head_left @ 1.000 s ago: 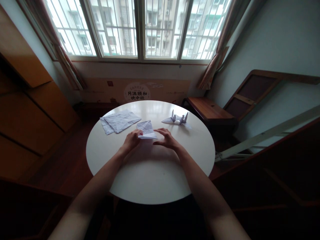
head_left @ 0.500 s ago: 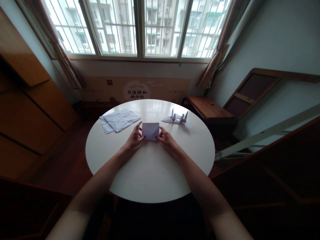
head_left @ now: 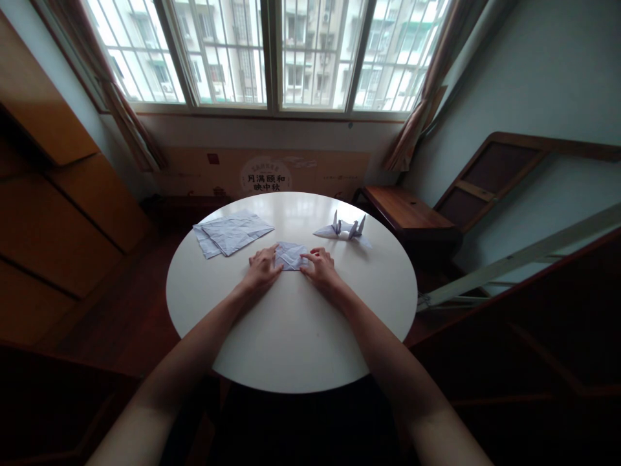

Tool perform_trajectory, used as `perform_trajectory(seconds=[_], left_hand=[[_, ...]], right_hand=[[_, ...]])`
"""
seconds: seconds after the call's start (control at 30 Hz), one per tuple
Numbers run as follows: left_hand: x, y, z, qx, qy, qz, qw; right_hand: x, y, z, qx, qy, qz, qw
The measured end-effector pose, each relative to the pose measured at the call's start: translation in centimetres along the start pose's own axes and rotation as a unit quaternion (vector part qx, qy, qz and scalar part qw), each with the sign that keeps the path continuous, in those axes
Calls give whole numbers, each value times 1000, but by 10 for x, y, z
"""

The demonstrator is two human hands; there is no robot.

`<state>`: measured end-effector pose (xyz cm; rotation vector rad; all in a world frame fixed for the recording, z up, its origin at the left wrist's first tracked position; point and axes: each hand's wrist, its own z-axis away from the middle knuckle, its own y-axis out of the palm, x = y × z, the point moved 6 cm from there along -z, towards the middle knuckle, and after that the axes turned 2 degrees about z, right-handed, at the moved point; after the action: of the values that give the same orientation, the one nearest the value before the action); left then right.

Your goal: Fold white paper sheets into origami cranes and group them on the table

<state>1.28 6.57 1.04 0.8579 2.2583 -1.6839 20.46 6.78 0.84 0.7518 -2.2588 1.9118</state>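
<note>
A small folded sheet of paper lies nearly flat on the white round table, crease lines showing on its upper face. At its left edge my left hand grips it, thumb near the front corner and fingers at the far corner. My right hand has the right edge between bent fingers and thumb. Beyond my right hand stand folded paper cranes with upright points. To the far left lie creased paper sheets, overlapping one another.
A wooden bench stands past the table's right side. Orange-brown cabinets line the left. Behind the table are a printed cardboard panel and a barred window.
The folded paper has gone from tilted up, showing a plain face, to lying lower with a creased face up. Both hands have lowered with it and shifted their fingers along its edges.
</note>
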Motion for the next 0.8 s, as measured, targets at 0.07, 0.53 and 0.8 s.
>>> perform_trajectory(seconds=[0.07, 0.53, 0.8], left_hand=[[0, -5, -2, -30, 2, 55, 998], [-24, -4, 7, 60, 175, 66, 980], [-21, 4, 10, 102, 177, 2, 979]], right_hand=[[0, 0, -2, -5, -3, -11, 1000], [-4, -35, -7, -163, -50, -206, 964], [3, -21, -2, -52, -95, -129, 986]])
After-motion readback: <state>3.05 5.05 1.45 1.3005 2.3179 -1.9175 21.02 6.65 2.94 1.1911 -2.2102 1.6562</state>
